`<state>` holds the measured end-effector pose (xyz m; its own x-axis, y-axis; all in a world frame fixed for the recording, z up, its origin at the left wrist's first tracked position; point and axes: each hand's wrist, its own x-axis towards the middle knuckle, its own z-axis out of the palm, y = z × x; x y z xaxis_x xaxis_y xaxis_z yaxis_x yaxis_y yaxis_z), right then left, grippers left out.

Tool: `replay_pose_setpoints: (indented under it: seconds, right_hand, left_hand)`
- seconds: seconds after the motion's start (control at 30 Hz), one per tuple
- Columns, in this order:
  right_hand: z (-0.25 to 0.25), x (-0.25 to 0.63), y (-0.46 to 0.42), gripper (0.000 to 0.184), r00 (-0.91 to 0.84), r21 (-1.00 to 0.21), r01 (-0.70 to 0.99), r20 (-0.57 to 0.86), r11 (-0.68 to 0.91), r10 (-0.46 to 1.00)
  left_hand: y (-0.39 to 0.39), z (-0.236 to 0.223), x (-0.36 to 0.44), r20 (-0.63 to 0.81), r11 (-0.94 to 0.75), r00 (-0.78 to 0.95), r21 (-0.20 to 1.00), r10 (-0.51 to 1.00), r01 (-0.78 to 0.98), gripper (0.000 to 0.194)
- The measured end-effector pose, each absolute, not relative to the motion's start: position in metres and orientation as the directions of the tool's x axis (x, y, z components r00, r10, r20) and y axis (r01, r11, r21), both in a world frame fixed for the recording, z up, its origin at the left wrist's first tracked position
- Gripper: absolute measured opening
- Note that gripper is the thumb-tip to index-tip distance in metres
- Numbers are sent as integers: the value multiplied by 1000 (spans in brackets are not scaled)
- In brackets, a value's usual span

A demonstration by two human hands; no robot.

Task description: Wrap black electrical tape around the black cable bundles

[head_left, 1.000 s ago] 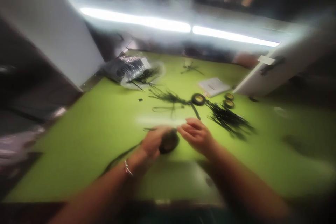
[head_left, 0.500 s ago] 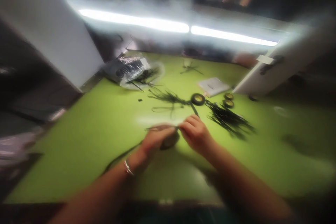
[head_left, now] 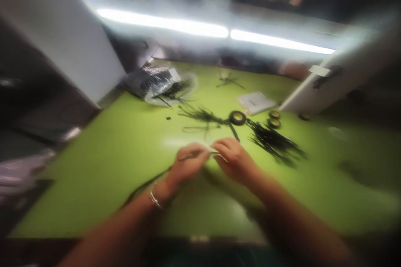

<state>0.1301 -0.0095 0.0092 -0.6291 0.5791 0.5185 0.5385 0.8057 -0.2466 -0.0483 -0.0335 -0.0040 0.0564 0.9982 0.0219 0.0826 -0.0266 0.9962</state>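
Observation:
My left hand [head_left: 189,163] is closed on a thin black cable [head_left: 214,153], pinching it between thumb and fingers. Close beside it, the fingertips of my right hand [head_left: 234,157] grip the same cable, and a short length shows between the two hands. A dark strand [head_left: 145,184] runs from behind my left wrist down toward the lower left. Just beyond my hands lies a black tape roll [head_left: 232,117] with a yellowish core, a dark strip [head_left: 233,131] reaching from it toward my right hand. Fine detail at the fingertips is blurred.
Loose black cables [head_left: 203,114] lie beyond my hands, and a thicker bundle [head_left: 275,142] is to the right. Small tape rolls [head_left: 274,123] sit near a white packet [head_left: 257,102]. A clear plastic bag [head_left: 156,83] stands back left on the green table [head_left: 103,167]. White panels flank both sides.
The dark round roll seen below my hands half a second ago no longer shows there. My left hand has turned slightly, and the fingers of my right hand have shifted on the cable.

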Motion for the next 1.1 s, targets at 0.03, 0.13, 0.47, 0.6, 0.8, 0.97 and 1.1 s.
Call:
replay_pose_setpoints:
  seconds: [0.03,0.13,0.47,0.6,0.8,0.97,1.1]
  right_hand:
    - [9,130,-11,19,-646,-247,542,490,803,586]
    - [8,130,-13,19,-634,-279,574,443,770,633]
    - [9,130,-16,19,-524,-117,657,640,745,562]
    - [7,133,-13,16,-572,66,656,693,752,438]
    - [0,142,-7,25,-594,121,603,728,789,342]
    - [-4,142,-5,27,-622,109,556,713,824,325]
    - [4,137,-5,20,-576,-94,537,685,838,446]
  left_hand:
    - [-33,-5,-48,92,-99,57,986,994,133,17]
    - [-34,-4,-47,173,-175,32,965,984,193,17]
    - [-35,8,-46,-245,294,256,939,935,-177,22]
    - [-34,5,-49,-291,353,252,901,923,-252,23]
    - [-35,5,-45,-362,428,243,842,900,-328,31]
    - [-35,7,-45,-368,397,151,871,917,-289,31]
    - [-35,9,-47,-162,166,49,983,986,-81,21]
